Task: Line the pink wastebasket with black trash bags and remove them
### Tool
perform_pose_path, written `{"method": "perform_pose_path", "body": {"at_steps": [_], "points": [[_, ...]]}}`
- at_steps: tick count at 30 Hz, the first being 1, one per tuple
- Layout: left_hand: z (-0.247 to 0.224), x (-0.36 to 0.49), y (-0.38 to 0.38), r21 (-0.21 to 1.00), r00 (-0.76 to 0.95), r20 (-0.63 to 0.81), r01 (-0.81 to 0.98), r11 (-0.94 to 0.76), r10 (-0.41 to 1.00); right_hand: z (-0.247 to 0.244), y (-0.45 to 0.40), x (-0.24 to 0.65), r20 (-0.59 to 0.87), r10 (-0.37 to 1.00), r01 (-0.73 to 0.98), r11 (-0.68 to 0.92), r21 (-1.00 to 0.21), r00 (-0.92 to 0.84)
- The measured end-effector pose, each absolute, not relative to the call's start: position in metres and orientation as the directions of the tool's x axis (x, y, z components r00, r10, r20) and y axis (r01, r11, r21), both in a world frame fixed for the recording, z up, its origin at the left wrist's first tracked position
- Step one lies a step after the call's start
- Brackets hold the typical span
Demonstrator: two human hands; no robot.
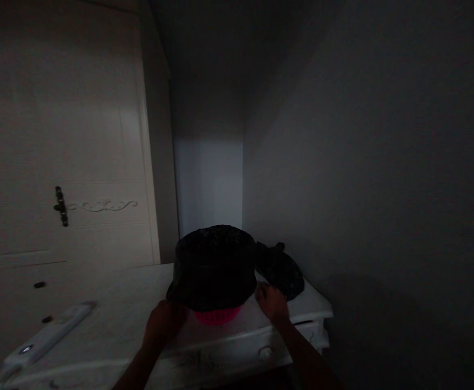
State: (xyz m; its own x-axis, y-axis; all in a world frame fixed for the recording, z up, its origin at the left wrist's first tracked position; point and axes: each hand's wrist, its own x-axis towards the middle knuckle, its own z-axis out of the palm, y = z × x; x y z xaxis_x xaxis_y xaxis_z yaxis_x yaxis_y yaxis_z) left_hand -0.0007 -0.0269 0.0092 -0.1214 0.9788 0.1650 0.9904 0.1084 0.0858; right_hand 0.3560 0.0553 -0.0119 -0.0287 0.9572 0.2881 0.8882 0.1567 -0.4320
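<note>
A black plastic bag (216, 271) is draped over the rim and sides of a pink basket (217, 315), whose slotted base shows below the bag's lower edge. At the bag's lower left edge, my left hand (162, 323) is closed on the plastic, its fingertips partly hidden in shadow. My right hand (273, 303) has curled fingers at the right edge of the bag and looks closed on it. More black plastic, a crumpled bag (281, 271), lies just behind my right hand.
The basket stands on a white dresser (115, 303) with drawers in front. A white power strip-like bar (50, 336) lies at its left end. A white wardrobe (106, 135) rises at the left, and a grey wall (362, 162) runs along the right. The room is dim.
</note>
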Motion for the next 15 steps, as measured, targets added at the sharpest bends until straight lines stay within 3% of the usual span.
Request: {"method": "perform_pose_path", "body": {"at_steps": [5,15], "points": [[0.0143,0.0018,-0.0285,0.104,-0.146,0.116,0.986,0.134,0.983,-0.0106,0.0548,0.3563,0.287,0.956,0.903,0.172,-0.394,-0.058],[0.0144,0.0024,-0.0299,0.113,-0.152,0.151,0.984,0.136,0.977,-0.0081,0.0534,0.356,0.263,0.964,0.908,0.138,-0.395,-0.032]]}}
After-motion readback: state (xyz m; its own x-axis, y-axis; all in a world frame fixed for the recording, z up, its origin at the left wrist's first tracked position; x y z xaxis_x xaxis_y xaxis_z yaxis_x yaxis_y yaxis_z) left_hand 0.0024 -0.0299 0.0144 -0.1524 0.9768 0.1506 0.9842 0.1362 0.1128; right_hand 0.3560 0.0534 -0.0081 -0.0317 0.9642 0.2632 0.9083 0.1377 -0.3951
